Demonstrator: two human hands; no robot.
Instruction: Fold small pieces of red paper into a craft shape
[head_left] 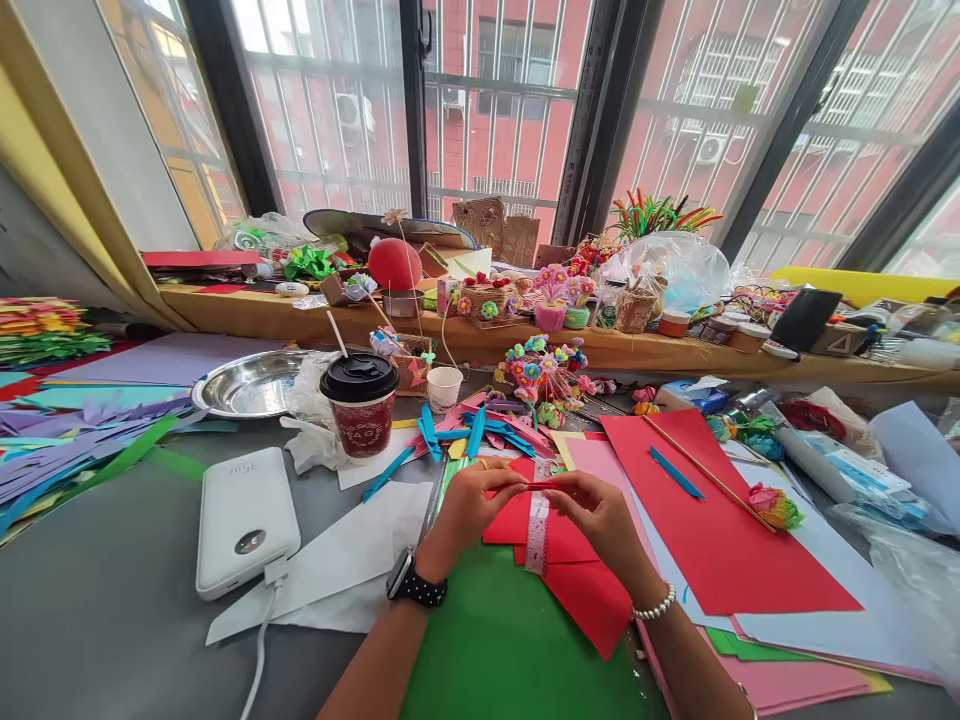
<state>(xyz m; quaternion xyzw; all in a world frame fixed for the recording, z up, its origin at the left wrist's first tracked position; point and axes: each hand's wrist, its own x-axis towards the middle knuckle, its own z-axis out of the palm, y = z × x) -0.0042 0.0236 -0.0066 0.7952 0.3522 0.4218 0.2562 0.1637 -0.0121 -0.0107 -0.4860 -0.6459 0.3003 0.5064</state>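
My left hand (472, 505), with a black watch on the wrist, and my right hand (596, 512), with a pearl bracelet, meet over the table. Both pinch a thin red strip of paper (541, 486) held level between the fingertips. Beneath them lie folded red paper pieces (577, 575) and a pink patterned ruler-like strip (538, 525) on a green sheet (510, 640).
A white power bank (244, 520) with cable lies left, by a lidded paper cup (361, 405) and a steel plate (247, 385). A large red sheet (712, 520) with a wooden stick lies right. Cut paper strips, paper flowers and craft clutter fill the window ledge.
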